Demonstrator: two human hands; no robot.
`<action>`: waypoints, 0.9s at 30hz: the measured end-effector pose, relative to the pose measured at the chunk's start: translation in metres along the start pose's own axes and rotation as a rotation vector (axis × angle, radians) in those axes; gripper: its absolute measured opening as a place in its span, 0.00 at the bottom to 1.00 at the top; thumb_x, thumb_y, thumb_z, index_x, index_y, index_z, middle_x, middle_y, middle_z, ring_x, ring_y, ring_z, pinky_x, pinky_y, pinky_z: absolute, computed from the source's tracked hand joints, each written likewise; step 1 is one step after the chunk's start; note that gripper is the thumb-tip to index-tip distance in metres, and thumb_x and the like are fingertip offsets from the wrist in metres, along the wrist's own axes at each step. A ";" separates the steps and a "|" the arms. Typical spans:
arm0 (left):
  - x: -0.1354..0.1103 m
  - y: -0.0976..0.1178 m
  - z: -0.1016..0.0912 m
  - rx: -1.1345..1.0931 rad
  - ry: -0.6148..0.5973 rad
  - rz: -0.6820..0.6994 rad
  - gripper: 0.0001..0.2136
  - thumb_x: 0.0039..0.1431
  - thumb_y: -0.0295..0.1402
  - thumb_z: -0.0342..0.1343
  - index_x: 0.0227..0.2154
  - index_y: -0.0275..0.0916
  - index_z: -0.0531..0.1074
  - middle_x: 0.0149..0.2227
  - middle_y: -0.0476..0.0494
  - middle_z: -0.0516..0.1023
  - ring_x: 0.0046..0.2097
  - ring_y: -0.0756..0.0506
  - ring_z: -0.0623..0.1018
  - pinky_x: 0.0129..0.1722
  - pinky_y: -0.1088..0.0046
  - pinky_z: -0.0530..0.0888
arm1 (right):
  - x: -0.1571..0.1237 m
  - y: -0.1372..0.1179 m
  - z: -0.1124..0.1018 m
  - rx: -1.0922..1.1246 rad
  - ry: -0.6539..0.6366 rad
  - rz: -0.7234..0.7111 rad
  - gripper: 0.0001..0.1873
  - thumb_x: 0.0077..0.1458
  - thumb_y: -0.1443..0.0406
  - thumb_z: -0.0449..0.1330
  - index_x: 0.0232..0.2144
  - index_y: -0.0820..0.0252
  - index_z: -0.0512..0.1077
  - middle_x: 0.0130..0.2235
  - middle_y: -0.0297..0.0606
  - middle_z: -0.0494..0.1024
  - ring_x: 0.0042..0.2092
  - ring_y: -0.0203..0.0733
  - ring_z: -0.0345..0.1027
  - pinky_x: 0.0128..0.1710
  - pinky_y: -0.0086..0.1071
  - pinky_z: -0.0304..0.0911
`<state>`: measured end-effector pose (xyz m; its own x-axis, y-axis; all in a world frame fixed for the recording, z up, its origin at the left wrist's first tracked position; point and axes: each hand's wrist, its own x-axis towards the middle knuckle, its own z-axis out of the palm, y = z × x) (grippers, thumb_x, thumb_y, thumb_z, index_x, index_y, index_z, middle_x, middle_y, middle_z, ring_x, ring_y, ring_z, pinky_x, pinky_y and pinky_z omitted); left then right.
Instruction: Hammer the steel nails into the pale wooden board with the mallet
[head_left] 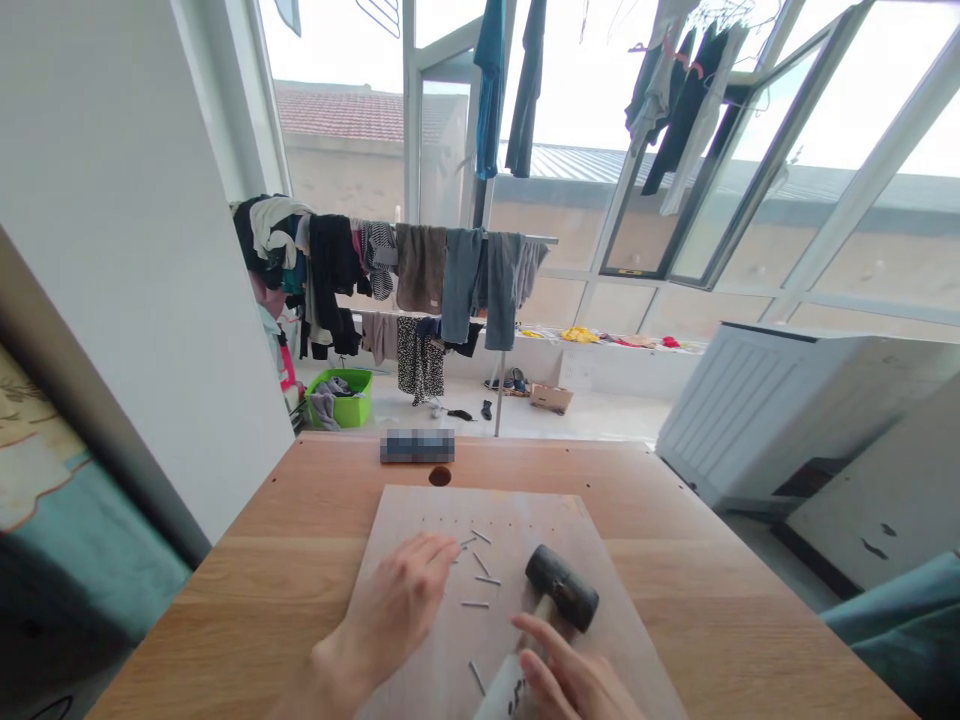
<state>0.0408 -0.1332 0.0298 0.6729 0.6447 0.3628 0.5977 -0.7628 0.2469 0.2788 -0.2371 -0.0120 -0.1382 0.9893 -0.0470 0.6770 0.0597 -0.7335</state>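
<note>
My left hand (409, 585) is over the left part of a pale board (540, 510), its fingers bent and drawn together. Its fingertips reach several loose metal nails (481, 536); whether one is pinched there is hidden. A black-headed mallet (562, 588) lies slanted across the board's right side, its pale handle running toward me. My right hand (574, 680) is over that handle, index finger stretched out and the fingers not wrapped round it. Another nail (477, 678) lies left of the handle. A row of small dark marks runs along the board's far part.
The board rests on a wooden table (247, 590) with a round dark hole (440, 477). Behind the hole is a blurred-out dark box (417, 446). Beyond the table stand a laundry rack (525, 238) and a green basket (352, 408). A white appliance (739, 410) is at the right.
</note>
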 end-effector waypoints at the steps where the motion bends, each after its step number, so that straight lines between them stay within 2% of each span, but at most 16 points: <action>1: 0.017 0.003 0.003 0.020 -0.050 0.046 0.22 0.60 0.16 0.48 0.55 0.40 0.68 0.57 0.41 0.75 0.58 0.42 0.74 0.59 0.62 0.71 | 0.006 -0.006 0.003 0.010 -0.030 0.015 0.35 0.64 0.41 0.40 0.41 0.57 0.77 0.19 0.33 0.76 0.22 0.39 0.72 0.24 0.26 0.61; 3: 0.045 0.006 0.010 0.057 -0.165 0.098 0.19 0.59 0.16 0.49 0.50 0.36 0.71 0.55 0.37 0.76 0.57 0.41 0.75 0.57 0.63 0.73 | 0.010 -0.010 0.005 0.081 -0.014 0.076 0.34 0.62 0.40 0.43 0.32 0.57 0.76 0.17 0.34 0.75 0.21 0.38 0.71 0.22 0.25 0.60; 6: 0.068 0.008 0.018 0.156 -0.344 0.186 0.11 0.59 0.17 0.51 0.38 0.35 0.73 0.41 0.38 0.81 0.45 0.41 0.79 0.45 0.67 0.77 | 0.001 -0.003 -0.003 0.464 0.063 0.218 0.31 0.53 0.36 0.55 0.34 0.56 0.71 0.22 0.34 0.79 0.25 0.41 0.75 0.24 0.26 0.65; 8: 0.075 0.010 0.021 0.234 -0.386 0.266 0.09 0.59 0.17 0.52 0.36 0.35 0.73 0.37 0.39 0.80 0.41 0.41 0.79 0.41 0.67 0.77 | -0.011 0.003 -0.015 0.770 0.126 0.310 0.30 0.47 0.36 0.61 0.34 0.54 0.66 0.31 0.38 0.83 0.32 0.45 0.79 0.25 0.28 0.69; 10: 0.079 0.013 0.023 0.282 -0.376 0.315 0.09 0.59 0.17 0.53 0.35 0.34 0.73 0.37 0.38 0.79 0.40 0.41 0.79 0.40 0.67 0.77 | -0.020 0.007 -0.030 0.898 0.230 0.349 0.31 0.45 0.38 0.65 0.35 0.51 0.61 0.39 0.39 0.83 0.30 0.44 0.78 0.20 0.28 0.68; 12: 0.082 0.016 0.023 0.303 -0.380 0.317 0.08 0.59 0.16 0.53 0.35 0.33 0.74 0.36 0.38 0.79 0.39 0.41 0.79 0.39 0.67 0.77 | -0.025 0.010 -0.042 0.786 0.382 0.323 0.30 0.45 0.39 0.65 0.36 0.50 0.59 0.39 0.37 0.82 0.23 0.38 0.73 0.13 0.24 0.61; 14: 0.086 0.017 0.021 0.308 -0.407 0.309 0.08 0.58 0.16 0.54 0.35 0.33 0.74 0.36 0.38 0.79 0.39 0.40 0.80 0.39 0.67 0.76 | -0.027 0.015 -0.050 0.547 0.506 0.282 0.27 0.49 0.42 0.63 0.40 0.49 0.58 0.37 0.35 0.81 0.19 0.35 0.68 0.10 0.23 0.57; 16: 0.091 0.016 0.021 0.278 -0.430 0.293 0.08 0.55 0.16 0.56 0.35 0.32 0.75 0.36 0.37 0.79 0.39 0.40 0.80 0.39 0.66 0.76 | -0.027 0.021 -0.054 0.309 0.553 0.267 0.25 0.55 0.46 0.58 0.48 0.49 0.58 0.37 0.36 0.81 0.19 0.36 0.68 0.14 0.27 0.63; 18: 0.096 0.012 0.024 0.175 -0.407 0.256 0.08 0.54 0.17 0.57 0.34 0.33 0.75 0.37 0.38 0.79 0.40 0.40 0.80 0.39 0.67 0.76 | -0.028 0.028 -0.056 0.127 0.510 0.253 0.27 0.58 0.51 0.54 0.56 0.52 0.58 0.38 0.38 0.82 0.25 0.40 0.75 0.26 0.31 0.72; 21: 0.108 0.010 0.040 -0.198 -0.242 0.134 0.10 0.53 0.19 0.56 0.35 0.37 0.77 0.37 0.43 0.79 0.39 0.44 0.80 0.40 0.71 0.75 | -0.028 0.036 -0.056 -0.036 0.407 0.224 0.30 0.58 0.54 0.52 0.61 0.58 0.61 0.40 0.43 0.84 0.39 0.46 0.80 0.43 0.34 0.72; 24: 0.127 0.016 0.066 -0.625 -0.027 -0.093 0.09 0.53 0.21 0.56 0.34 0.37 0.78 0.34 0.46 0.80 0.36 0.48 0.79 0.39 0.75 0.75 | -0.027 0.042 -0.053 -0.033 0.347 0.233 0.30 0.59 0.54 0.51 0.59 0.65 0.66 0.41 0.45 0.84 0.41 0.48 0.80 0.45 0.34 0.71; 27: 0.144 0.030 0.092 -0.784 0.040 -0.252 0.06 0.53 0.24 0.56 0.32 0.36 0.78 0.31 0.46 0.82 0.34 0.48 0.80 0.38 0.74 0.75 | -0.027 0.044 -0.051 0.039 0.425 0.261 0.29 0.59 0.53 0.51 0.56 0.64 0.71 0.39 0.44 0.85 0.40 0.49 0.80 0.40 0.32 0.73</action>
<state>0.1956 -0.0586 0.0071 0.5344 0.8104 0.2402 0.2415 -0.4188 0.8754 0.3495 -0.2548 -0.0083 0.3447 0.9378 0.0421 0.6209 -0.1942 -0.7595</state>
